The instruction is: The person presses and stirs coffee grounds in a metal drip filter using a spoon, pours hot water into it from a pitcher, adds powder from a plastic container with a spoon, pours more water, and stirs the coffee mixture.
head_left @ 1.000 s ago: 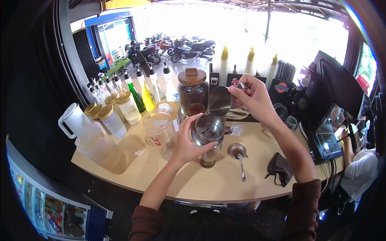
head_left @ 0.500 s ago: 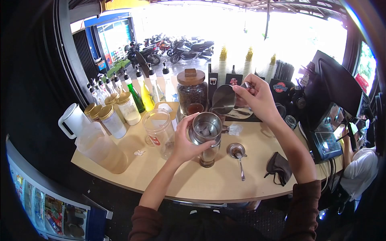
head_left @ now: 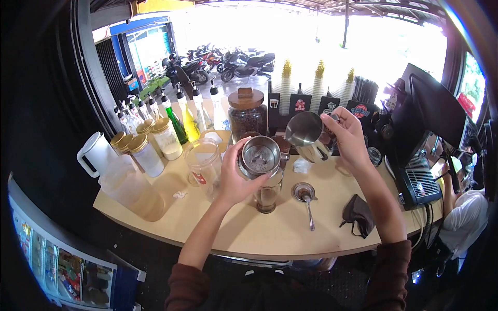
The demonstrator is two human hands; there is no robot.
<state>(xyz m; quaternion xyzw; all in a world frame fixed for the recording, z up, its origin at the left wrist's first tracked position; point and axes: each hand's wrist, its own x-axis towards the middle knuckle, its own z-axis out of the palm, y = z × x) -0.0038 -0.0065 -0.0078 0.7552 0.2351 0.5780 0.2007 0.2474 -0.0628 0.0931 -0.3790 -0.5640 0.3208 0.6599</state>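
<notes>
A round metal cup (head_left: 261, 156) with liquid and dark bits inside is gripped by my left hand (head_left: 237, 176), fingers wrapped round its left side. It is above a clear glass vessel (head_left: 267, 198) on the counter. Up and to the right, my right hand (head_left: 346, 136) holds a shiny steel pitcher (head_left: 307, 133) by its handle, its mouth turned toward me. The pitcher and the cup are apart. A spoon (head_left: 310, 211) rests in a small metal dish (head_left: 302, 192) to the right of the glass.
A clear plastic jar (head_left: 203, 160), a jar of dark beans (head_left: 248, 116) and a large pitcher (head_left: 127, 186) stand on the counter (head_left: 233, 238). A black mask (head_left: 358, 215) lies at right, near a machine (head_left: 421, 176). A person (head_left: 467, 217) is at far right.
The right hand has lowered the steel pitcher, tipped it back and moved it right, away from the cup. The left hand and cup have shifted slightly left and up.
</notes>
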